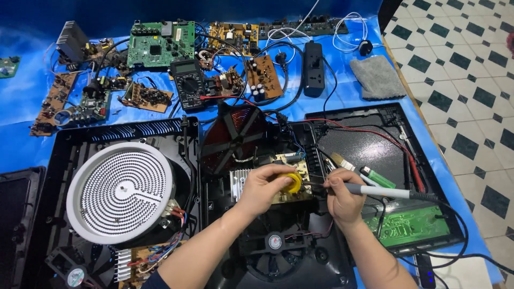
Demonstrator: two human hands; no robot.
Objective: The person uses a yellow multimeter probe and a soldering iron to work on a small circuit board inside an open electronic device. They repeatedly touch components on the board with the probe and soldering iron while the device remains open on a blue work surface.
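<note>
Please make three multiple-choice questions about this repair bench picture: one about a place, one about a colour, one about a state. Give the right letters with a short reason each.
1. Where does the grey cloth lie?
A. at the far right of the blue sheet
B. on the round white heating element
C. under the cooling fan

2. What colour is the round part that the left hand touches?
A. red
B. yellow
C. blue

3. What is the state of the right hand?
A. open and flat on the table
B. closed around a soldering iron
C. out of view

Answers:
1 A, the cloth rests near the sheet's right edge, beside the black power strip.
2 B, the part under the fingers is yellow.
3 B, the fingers wrap the iron's handle.
</note>
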